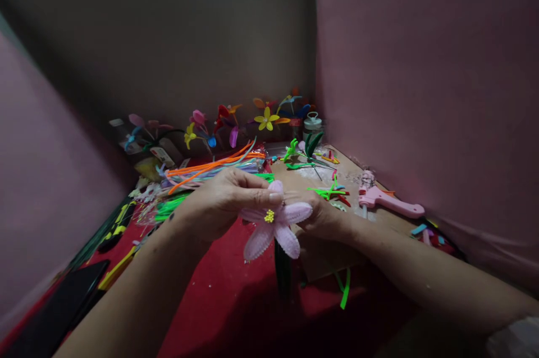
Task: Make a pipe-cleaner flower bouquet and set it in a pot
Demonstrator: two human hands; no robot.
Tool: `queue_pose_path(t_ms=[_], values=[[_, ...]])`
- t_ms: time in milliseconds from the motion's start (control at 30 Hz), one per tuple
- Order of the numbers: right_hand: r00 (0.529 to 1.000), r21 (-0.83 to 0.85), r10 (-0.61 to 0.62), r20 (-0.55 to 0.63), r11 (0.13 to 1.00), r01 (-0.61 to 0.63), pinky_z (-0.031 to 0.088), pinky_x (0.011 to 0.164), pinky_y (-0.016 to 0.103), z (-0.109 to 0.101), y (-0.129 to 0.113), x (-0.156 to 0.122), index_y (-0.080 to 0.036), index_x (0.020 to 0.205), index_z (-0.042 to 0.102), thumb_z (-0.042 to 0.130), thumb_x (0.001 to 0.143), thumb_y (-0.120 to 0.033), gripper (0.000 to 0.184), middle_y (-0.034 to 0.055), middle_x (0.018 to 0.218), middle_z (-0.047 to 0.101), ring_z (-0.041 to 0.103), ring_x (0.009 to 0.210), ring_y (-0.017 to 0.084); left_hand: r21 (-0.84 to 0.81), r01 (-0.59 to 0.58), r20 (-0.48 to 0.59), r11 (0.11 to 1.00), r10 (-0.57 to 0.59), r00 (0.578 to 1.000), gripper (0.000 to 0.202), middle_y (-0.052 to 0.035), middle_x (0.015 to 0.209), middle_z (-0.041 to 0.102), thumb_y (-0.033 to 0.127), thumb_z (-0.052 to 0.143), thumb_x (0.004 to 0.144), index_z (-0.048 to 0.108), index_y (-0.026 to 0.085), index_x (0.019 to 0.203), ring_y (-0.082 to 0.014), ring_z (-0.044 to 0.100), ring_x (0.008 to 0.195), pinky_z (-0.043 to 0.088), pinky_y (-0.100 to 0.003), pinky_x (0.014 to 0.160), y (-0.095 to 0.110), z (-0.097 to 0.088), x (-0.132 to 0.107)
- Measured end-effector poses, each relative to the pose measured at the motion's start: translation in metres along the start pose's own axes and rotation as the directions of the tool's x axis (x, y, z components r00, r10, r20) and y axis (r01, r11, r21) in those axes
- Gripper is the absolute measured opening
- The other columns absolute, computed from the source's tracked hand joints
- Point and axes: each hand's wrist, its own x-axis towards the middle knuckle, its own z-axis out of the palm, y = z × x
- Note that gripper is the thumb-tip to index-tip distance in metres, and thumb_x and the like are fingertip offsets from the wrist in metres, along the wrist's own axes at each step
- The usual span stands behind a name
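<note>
Holding a fuzzy pink yellow-centred flower (274,224)

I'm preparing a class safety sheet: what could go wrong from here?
The left hand pinches the pink flower by its upper petal, which might bend. Its small yellow centre could be knocked loose. The pink glue gun lies beyond the right forearm; if hot, it might burn.

Flower (276,228) pale pink, centre (269,216) yellow — tabletop (210,288) red, leaf (283,272) apparently dark green.
</note>
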Motion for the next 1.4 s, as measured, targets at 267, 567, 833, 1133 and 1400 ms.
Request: queue_pose_path(t_ms=[267,567,833,1133,1400], values=[[0.999,-0.035,0.010,0.040,0.999,-0.009,0.048,0.072,0.024,-0.002,-0.003,-0.001,-0.016,0.070,0.058,0.046,0.081,-0.006,0.019,0.0019,0.071,0.061,0.056,0.073,0.011,-0.155,0.040,-0.075,0.987,-0.052,0.996,0.014,-0.0011,0.049,0.056,0.025,0.075,0.058,0.069,0.013,0.054,-0.0086,0.045,0.048,0.032,-0.021,0.047,0.002,0.009,-0.004],[0.999,-0.049,-0.052,0.000,0.997,0.052,0.050,0.073,0.027,0.002,-0.002,-0.001,-0.014,0.081,0.064,0.046,0.084,-0.008,0.019,0.0059,0.081,0.066,0.060,0.079,0.012,-0.252,0.068,-0.147,0.965,-0.108,0.983,0.017,-0.0057,0.060,0.065,0.025,0.078,0.057,0.069,0.011,0.061,-0.0119,0.056,0.055,0.040,-0.023,0.056,-0.014,0.011,-0.004],[0.999,-0.042,-0.047,-0.013,0.998,0.046,0.050,0.074,0.026,0.000,-0.002,0.000,-0.015,0.077,0.063,0.044,0.087,-0.013,0.022,0.0054,0.078,0.065,0.059,0.076,0.012,-0.216,0.033,-0.130,0.976,-0.062,0.990,0.020,-0.0050,0.065,0.064,0.031,0.074,0.066,0.069,0.011,0.068,-0.0106,0.055,0.058,0.040,-0.021,0.056,-0.011,0.011,-0.005],[0.972,0.191,0.121,-0.199,0.978,-0.083,0.050,0.073,0.025,0.001,0.000,0.001,-0.016,0.087,0.069,0.055,0.083,-0.020,0.015,0.0019,0.082,0.068,0.061,0.076,0.013,-0.205,-0.314,-0.540,0.927,0.160,0.826,0.033,-0.0030,0.074,0.067,0.036,0.073,0.066,0.067,0.015,0.091,-0.0111,0.059,0.060,0.045,-0.021,0.055,-0.020,-0.006,0.005],[0.902,0.396,0.359,-0.239,0.884,-0.247,0.042,0.049,0.020,0.001,-0.003,0.004,-0.016,0.070,0.069,0.063,0.075,-0.026,0.013,-0.0018,0.060,0.059,0.048,0.053,0.008,-0.325,-0.277,-0.389,0.904,0.139,0.911,0.019,-0.0018,0.063,0.066,0.021,0.078,0.055,0.070,0.012,0.070,-0.0097,0.052,0.051,0.041,-0.022,0.051,-0.066,0.005,0.029]])
